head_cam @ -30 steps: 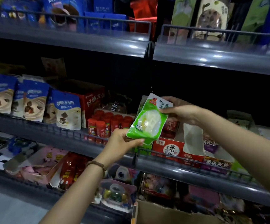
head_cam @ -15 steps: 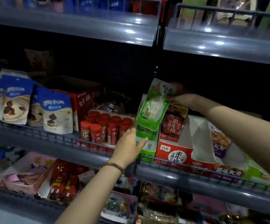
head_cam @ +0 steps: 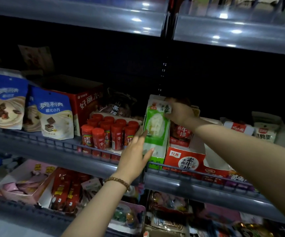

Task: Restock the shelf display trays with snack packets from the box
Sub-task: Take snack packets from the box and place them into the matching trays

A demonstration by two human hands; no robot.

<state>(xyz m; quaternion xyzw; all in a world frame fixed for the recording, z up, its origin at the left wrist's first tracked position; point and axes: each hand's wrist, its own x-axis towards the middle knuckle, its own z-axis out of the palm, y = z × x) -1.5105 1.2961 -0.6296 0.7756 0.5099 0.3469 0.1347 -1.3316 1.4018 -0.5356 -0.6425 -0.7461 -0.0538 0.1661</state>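
**Green packet going into its tray on the middle shelf**

Take the green display tray [head_cam: 155,155] as your marker. Your right hand [head_cam: 179,112] pinches the top corner of the green snack packet [head_cam: 156,124], which stands upright in the tray, its clear window showing pale white pieces; the print on its white header is too blurred to read. Your left hand [head_cam: 135,153] is flat and unclenched, fingers straight, palm against the tray's left wall and fingertips touching the packet's lower left edge. A bead bracelet [head_cam: 118,182] sits on that wrist.

Just right of the tray stands a red display box [head_cam: 186,161] marked 红派 and 手撕素牛排, with a dark red packet [head_cam: 181,132] reading 牛排 standing inside it. Just left of the tray is a cluster of red-capped tubes [head_cam: 109,134]. Behind them lies a dark bag [head_cam: 117,106] reading 果脯. Further left sits a red carton [head_cam: 85,103] printed 好丽友, then blue pouches [head_cam: 54,113] printed 奥利奥. Well to the right, a white packet [head_cam: 264,133] ends in 鹌鹑蛋.
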